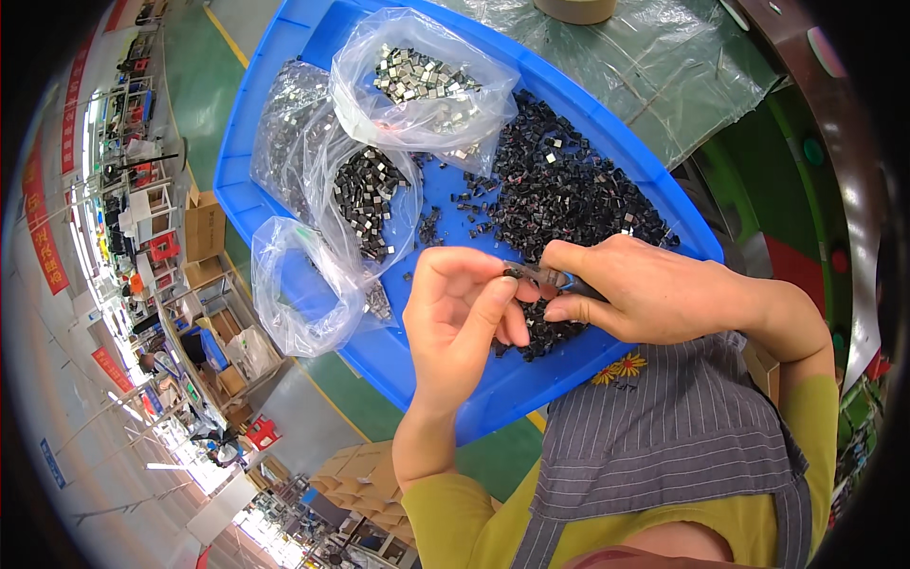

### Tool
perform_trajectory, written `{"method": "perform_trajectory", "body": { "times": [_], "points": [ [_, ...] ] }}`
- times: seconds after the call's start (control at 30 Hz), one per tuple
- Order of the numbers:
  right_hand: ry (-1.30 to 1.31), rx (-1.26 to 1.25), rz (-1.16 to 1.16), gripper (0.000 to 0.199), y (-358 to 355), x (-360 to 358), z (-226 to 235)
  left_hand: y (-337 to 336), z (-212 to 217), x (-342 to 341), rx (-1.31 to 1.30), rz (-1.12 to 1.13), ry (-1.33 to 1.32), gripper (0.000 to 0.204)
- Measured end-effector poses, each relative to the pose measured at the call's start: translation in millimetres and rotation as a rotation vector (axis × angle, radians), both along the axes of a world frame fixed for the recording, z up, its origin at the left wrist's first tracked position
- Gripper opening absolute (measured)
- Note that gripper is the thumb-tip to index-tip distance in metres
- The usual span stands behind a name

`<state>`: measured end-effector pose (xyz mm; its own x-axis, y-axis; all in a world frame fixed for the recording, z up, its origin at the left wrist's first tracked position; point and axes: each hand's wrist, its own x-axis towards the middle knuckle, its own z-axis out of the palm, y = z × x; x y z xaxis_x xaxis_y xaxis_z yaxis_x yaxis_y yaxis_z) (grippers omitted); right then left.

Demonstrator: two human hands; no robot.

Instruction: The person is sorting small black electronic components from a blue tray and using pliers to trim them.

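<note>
In the head view, your right hand [654, 289] grips a slim dark tool [550, 277], and your left hand [464, 303] pinches a small dark part [513, 272] at its tip, above the blue plastic tray [275, 142]. A big heap of small black shiny pieces [578, 194] remains loose, while three clear plastic bags [417, 90] already hold silvery pieces, so it seems much work is left.

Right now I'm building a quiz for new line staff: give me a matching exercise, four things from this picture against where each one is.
Things:
1. Pile of loose black parts
2. Bag of shiny silver pieces
3. Nearly empty clear bag
4. Small tool

Places:
A. Hanging over the blue tray's left edge
B. Between both hands
C. Far end of the tray
D. Right side of the tray

Pairs: 1-D, 2-C, 3-A, 4-B
</note>
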<state>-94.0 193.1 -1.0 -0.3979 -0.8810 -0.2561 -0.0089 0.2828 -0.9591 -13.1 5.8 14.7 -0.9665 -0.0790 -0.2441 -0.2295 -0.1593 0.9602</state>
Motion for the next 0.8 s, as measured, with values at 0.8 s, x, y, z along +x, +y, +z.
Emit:
{"method": "perform_trajectory", "body": {
  "times": [0.8],
  "points": [
    [0.009,-0.048,0.062,0.029,6,-4,-5,-20,-7,-3,-0.386,-0.266,0.125,0.005]
  ]
}}
